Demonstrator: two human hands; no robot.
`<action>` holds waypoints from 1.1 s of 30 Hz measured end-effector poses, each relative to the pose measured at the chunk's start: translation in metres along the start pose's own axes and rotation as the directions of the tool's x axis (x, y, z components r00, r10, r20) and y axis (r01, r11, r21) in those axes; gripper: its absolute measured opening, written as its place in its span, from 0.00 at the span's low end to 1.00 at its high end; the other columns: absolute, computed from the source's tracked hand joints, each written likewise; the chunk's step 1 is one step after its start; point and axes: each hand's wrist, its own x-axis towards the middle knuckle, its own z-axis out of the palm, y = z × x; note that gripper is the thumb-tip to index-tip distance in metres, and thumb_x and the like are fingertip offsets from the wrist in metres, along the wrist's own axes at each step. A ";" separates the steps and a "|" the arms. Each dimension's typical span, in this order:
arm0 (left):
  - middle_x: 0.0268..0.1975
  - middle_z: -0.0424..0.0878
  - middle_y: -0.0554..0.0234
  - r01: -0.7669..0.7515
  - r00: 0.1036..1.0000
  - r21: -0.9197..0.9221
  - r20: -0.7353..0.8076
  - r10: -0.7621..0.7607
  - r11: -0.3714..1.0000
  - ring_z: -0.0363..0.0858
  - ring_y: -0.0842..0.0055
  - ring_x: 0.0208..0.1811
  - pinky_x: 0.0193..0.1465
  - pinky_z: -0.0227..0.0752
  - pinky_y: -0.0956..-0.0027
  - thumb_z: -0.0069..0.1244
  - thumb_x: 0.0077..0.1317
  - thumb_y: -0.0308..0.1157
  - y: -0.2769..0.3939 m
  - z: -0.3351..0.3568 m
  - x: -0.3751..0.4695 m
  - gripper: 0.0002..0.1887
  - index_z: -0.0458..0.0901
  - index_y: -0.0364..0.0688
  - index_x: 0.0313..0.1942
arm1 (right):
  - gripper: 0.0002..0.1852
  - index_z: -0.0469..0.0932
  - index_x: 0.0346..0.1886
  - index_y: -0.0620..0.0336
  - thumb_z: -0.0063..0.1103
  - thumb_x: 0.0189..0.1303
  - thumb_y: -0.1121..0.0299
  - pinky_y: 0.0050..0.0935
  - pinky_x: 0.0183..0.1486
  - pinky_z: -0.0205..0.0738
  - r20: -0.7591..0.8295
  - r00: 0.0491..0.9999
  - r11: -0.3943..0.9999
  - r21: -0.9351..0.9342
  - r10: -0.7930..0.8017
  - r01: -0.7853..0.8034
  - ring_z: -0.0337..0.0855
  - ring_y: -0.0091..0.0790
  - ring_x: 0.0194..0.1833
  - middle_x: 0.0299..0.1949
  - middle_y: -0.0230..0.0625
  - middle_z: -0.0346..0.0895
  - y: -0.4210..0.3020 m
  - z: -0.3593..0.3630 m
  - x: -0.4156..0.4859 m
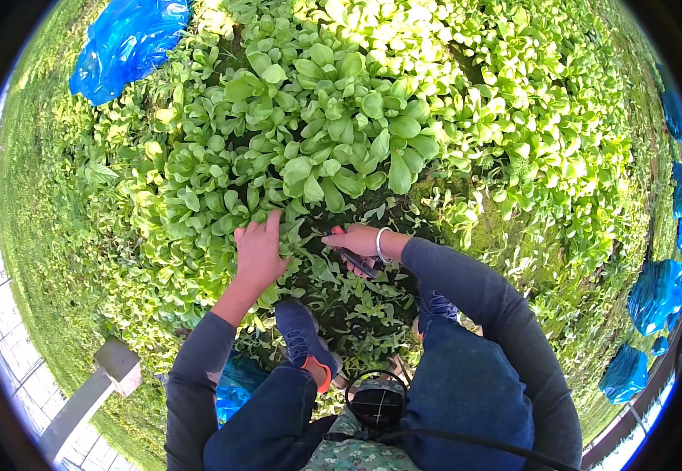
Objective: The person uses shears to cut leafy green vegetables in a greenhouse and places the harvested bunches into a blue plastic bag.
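Low leafy green plants (341, 123) grow densely in front of me. My left hand (260, 250) reaches among their leaves at the near edge of the patch, fingers apart; whether it pinches a leaf is hard to see. To its right, my right hand (355, 244), with a silver bracelet (381, 244) at the wrist, is closed around a small dark-handled cutting tool (359, 263) with a red part. The tool's tip is too small to make out. Under and between the hands lie dark soil and loose leaves (361, 306).
A blue plastic bag (129, 50) lies at the upper left, another (238, 382) beside my left leg. Several blue bags (659, 294) line the right side. My shoes (299, 329) stand close behind the hands. A concrete post (118, 362) stands at lower left.
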 end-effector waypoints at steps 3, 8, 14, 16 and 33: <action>0.40 0.82 0.58 0.052 0.992 0.077 0.111 -0.060 0.996 0.76 0.62 0.45 0.50 0.60 0.59 0.68 0.37 0.34 0.001 -0.001 0.010 0.53 0.59 0.40 0.67 | 0.31 0.72 0.33 0.69 0.53 0.64 0.41 0.39 0.21 0.83 0.003 1.000 0.998 0.066 -0.015 0.015 0.84 0.40 0.21 0.23 0.43 0.77 -0.010 0.002 0.007; 0.38 0.79 0.62 -0.001 1.000 0.164 0.031 -0.004 0.986 0.75 0.63 0.47 0.50 0.60 0.58 0.67 0.37 0.33 -0.012 0.008 0.017 0.30 0.80 0.44 0.45 | 0.26 0.73 0.32 0.62 0.52 0.66 0.43 0.33 0.18 0.75 -0.052 0.995 0.996 0.010 -0.086 0.087 0.77 0.31 0.18 0.20 0.34 0.73 -0.015 0.011 0.014; 0.57 0.72 0.50 -0.177 0.982 0.039 -0.056 0.179 0.983 0.70 0.57 0.56 0.57 0.63 0.56 0.66 0.36 0.31 0.001 -0.010 0.001 0.22 0.82 0.43 0.38 | 0.29 0.73 0.38 0.61 0.53 0.64 0.39 0.35 0.23 0.82 -0.043 0.998 0.979 0.195 -0.048 0.056 0.82 0.34 0.21 0.24 0.40 0.78 0.013 -0.006 -0.004; 0.61 0.69 0.45 -0.212 0.975 -0.014 -0.063 0.211 0.977 0.67 0.53 0.60 0.61 0.63 0.54 0.66 0.37 0.31 0.009 -0.021 0.010 0.22 0.82 0.41 0.37 | 0.32 0.72 0.45 0.63 0.51 0.64 0.37 0.40 0.30 0.86 -0.002 0.997 0.970 0.231 -0.075 0.074 0.86 0.40 0.29 0.31 0.47 0.80 0.013 -0.012 0.002; 0.49 0.76 0.56 -0.493 0.864 -0.028 -0.131 0.486 0.869 0.72 0.57 0.49 0.55 0.69 0.58 0.63 0.39 0.29 -0.004 -0.027 0.031 0.25 0.76 0.42 0.41 | 0.30 0.73 0.38 0.67 0.51 0.66 0.41 0.33 0.29 0.84 -0.045 0.976 0.915 0.339 -0.214 0.216 0.86 0.37 0.26 0.28 0.44 0.80 0.030 -0.011 -0.011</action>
